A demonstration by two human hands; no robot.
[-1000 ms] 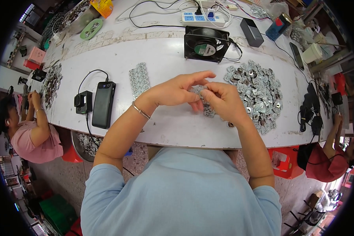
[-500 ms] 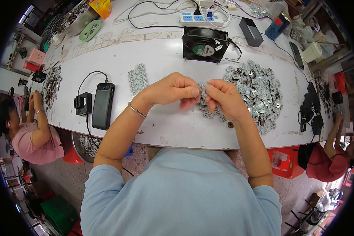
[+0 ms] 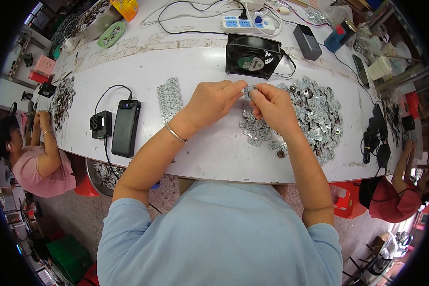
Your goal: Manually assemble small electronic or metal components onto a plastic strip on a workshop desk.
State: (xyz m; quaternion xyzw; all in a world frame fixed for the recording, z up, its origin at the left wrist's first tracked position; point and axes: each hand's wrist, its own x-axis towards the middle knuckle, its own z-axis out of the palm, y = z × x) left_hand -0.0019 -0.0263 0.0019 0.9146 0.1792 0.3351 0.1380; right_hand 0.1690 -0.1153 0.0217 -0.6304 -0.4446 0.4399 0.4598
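Note:
Over the white table [image 3: 207, 159], my left hand [image 3: 214, 101] and my right hand [image 3: 275, 104] meet fingertip to fingertip. Between my right thumb and fingers is a small silver metal plate [image 3: 248, 89]. My left fingers are pressed together at that plate's left edge; what they pinch, if anything, is hidden. Below the hands lie several loose plates [image 3: 258, 131] like it. A large pile of such metal plates [image 3: 315, 114], some with dark brown round parts, spreads beside my right hand. Left of my left wrist, more plates are laid in neat rows [image 3: 169, 97].
A black fan [image 3: 253, 55] stands beyond my hands, with a power strip [image 3: 248, 24] behind it. Left are a black power bank [image 3: 126, 128] and a small black device [image 3: 100, 125] with cables. Co-workers sit at left [image 3: 38, 167] and right [image 3: 398, 198].
Both hands have risen slightly away from me, and my left hand has turned more back-up. The plate in my right fingers now shows clearly, and the loose plates below are more exposed.

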